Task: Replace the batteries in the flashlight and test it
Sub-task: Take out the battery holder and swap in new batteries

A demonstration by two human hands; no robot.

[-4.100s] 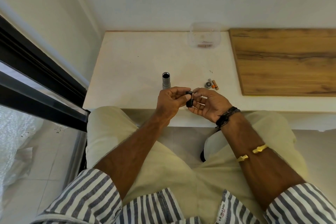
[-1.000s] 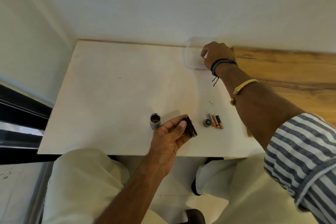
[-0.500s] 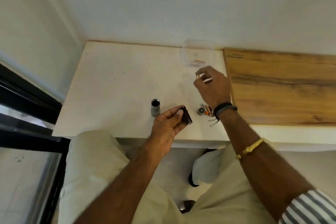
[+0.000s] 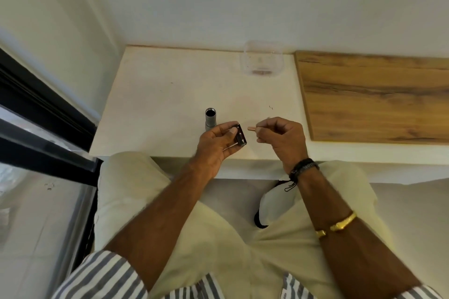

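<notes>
The flashlight is in pieces. Its grey body [image 4: 210, 119] stands upright on the white tabletop [image 4: 165, 104], open end up, just behind the person's left hand [image 4: 217, 145]. That hand is curled around the black battery holder [image 4: 241, 135], thumb on the near side and fingers behind, holding it tilted just above the table's front edge. A short gap to the right, the right hand [image 4: 281, 138] is closed in a loose fist, with a small copper-topped battery [image 4: 252, 129] pinched between thumb and forefinger, its tip pointing toward the holder but not touching it. At the back of the table, against the wall, sits a clear plastic container [image 4: 263, 59] with something small and brownish inside, too blurred to name. A wooden board [image 4: 374, 97] lies along the right side. The person wears striped sleeves, a dark wristband and a gold bangle on the right arm.
</notes>
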